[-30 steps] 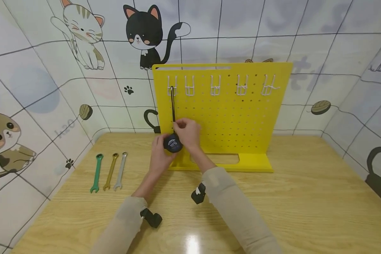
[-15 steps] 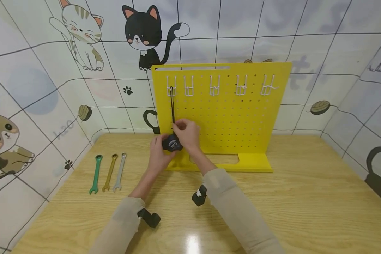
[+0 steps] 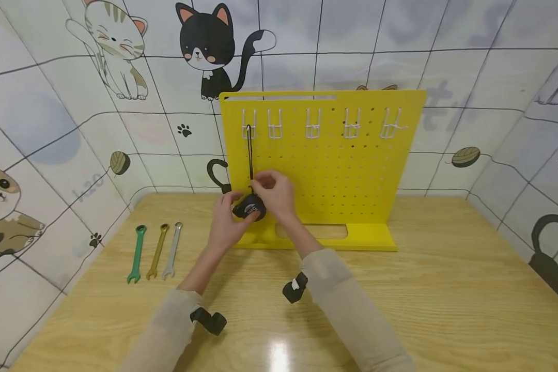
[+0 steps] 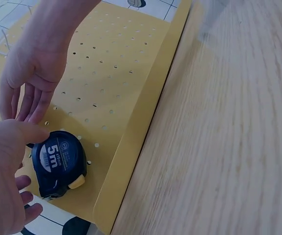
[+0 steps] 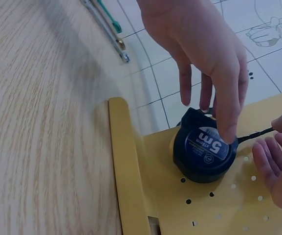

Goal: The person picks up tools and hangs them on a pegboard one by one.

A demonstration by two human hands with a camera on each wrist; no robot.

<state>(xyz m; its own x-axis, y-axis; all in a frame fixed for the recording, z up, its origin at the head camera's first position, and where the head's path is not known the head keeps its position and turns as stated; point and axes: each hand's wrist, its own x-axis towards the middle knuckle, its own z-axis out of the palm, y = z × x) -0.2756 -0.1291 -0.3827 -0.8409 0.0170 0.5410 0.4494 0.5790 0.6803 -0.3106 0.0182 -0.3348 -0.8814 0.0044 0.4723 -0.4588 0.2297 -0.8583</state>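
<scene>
A black tape measure (image 3: pixel 252 207) marked 5m hangs by a black cord (image 3: pixel 250 155) from the leftmost white wire hook (image 3: pixel 245 129) on a yellow pegboard (image 3: pixel 335 175). My left hand (image 3: pixel 227 222) is at the tape's left side. In the right wrist view its thumb lies on the face of the tape measure (image 5: pixel 204 152) and its fingers reach along the far edge, partly hidden. Just above the case, my right hand (image 3: pixel 276 196) pinches the cord between thumb and fingertips. The left wrist view shows the tape measure (image 4: pixel 60 161) in front of the board.
To the left on the wooden table (image 3: pixel 437 299) lie a green wrench (image 3: pixel 137 253), a gold wrench (image 3: pixel 157 252) and a silver wrench (image 3: pixel 172 250). More white hooks (image 3: pixel 312 126) line the board's upper part. A wall covering with cat drawings stands behind.
My left thumb has come round onto the face of the tape measure, whose case has turned a little. The left forearm has shifted slightly left. The right hand still pinches the cord.
</scene>
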